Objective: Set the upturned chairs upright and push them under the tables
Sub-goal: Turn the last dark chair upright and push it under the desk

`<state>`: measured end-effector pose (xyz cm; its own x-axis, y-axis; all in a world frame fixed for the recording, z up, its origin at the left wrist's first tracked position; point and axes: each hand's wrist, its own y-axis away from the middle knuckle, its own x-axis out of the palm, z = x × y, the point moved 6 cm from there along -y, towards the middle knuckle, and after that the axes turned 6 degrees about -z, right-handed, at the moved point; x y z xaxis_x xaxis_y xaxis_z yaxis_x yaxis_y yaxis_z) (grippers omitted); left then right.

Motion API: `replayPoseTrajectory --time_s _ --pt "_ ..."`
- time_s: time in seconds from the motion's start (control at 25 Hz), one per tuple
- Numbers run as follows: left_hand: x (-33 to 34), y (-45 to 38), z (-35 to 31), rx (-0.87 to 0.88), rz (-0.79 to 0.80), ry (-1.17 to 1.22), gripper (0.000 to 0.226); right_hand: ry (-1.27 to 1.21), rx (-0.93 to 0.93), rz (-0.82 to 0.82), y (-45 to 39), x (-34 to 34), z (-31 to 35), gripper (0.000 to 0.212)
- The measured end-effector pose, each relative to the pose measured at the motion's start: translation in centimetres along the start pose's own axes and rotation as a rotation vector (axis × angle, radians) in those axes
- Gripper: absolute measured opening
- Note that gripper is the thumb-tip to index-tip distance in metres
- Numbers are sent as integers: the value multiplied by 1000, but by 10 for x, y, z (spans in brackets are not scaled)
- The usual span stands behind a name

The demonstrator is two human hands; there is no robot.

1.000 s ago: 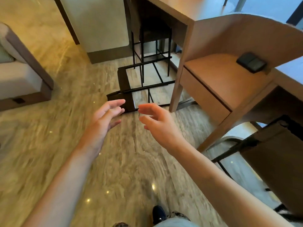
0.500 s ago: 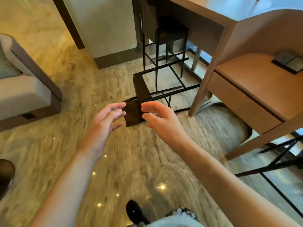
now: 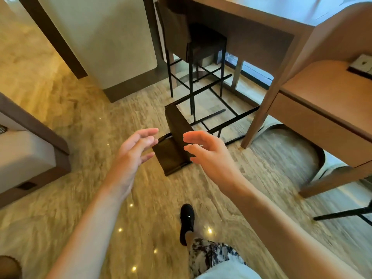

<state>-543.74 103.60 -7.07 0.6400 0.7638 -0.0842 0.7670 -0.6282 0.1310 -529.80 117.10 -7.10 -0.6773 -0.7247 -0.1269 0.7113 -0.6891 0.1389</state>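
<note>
A dark bar chair [image 3: 176,135] lies tipped over on the marble floor, its brown seat and back toward me and its black metal legs [image 3: 219,109] pointing away toward the table. My left hand [image 3: 133,152] hovers open just left of the seat, fingers spread. My right hand [image 3: 205,152] hovers open just right of it, thumb and fingers apart. Neither hand touches the chair. A second dark bar chair [image 3: 193,43] stands upright beyond it, tucked under the high wooden table [image 3: 261,19].
A lower wooden desk [image 3: 322,93] with a drawer juts in at right, its leg [image 3: 259,121] beside the fallen chair's legs. A grey sofa [image 3: 26,150] sits at left, a pale pillar [image 3: 104,41] behind. My black shoe [image 3: 187,220] steps forward. Another black chair frame [image 3: 346,214] shows at right.
I have stepped closer: the fallen chair now sits larger and nearer between my hands. Both hands stay open and have spread slightly on either side of the seat.
</note>
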Motion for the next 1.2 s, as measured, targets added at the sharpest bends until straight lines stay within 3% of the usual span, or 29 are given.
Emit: replayPoseTrajectory --time_s 0.56,0.88,1.2 --pt "-15 -290 -48 12 170 -14 27 38 15 -187 -259 43 47 27" --pt "-28 -414 -59 85 392 -125 31 -59 34 -489 -337 72 54 25" --pt "-30 -510 -65 77 775 -163 32 -134 74 -897 -362 124 67 25"
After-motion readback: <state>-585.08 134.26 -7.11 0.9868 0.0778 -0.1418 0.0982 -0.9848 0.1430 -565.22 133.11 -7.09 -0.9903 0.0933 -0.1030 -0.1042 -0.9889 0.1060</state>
